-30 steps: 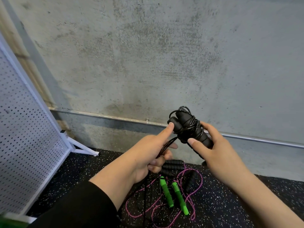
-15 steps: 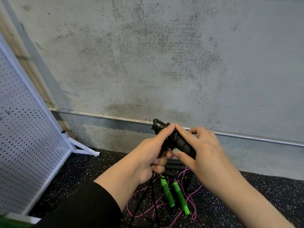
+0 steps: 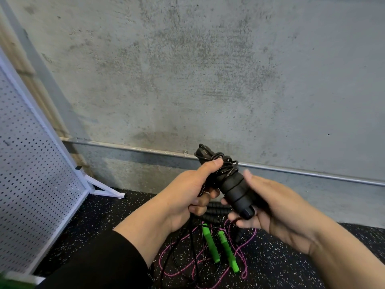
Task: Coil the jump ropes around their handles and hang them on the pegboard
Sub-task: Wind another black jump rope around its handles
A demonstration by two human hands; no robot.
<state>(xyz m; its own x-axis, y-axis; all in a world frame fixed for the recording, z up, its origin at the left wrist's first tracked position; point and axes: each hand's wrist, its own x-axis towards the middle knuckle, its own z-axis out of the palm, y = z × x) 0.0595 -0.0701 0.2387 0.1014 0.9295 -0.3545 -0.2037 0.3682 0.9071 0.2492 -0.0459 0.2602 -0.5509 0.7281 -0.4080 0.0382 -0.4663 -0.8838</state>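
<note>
Black foam jump-rope handles [image 3: 231,184], bound in thin black cord, sit in front of the bare concrete wall [image 3: 208,80], the right hand [image 3: 268,207] cradling their lower end in curled fingers while the left hand [image 3: 193,190] pinches the cord. Coiling appears under way; loose cord hangs toward the speckled floor [image 3: 312,257]. Next comes more wrapping, then the white perforated pegboard [image 3: 31,174], left of the wall.

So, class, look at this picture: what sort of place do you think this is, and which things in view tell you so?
Probably a gym or its equipment corner: speckled rubber flooring, jump ropes with green handles lying on it, a white pegboard for hanging gear, and a bare concrete wall.
</note>
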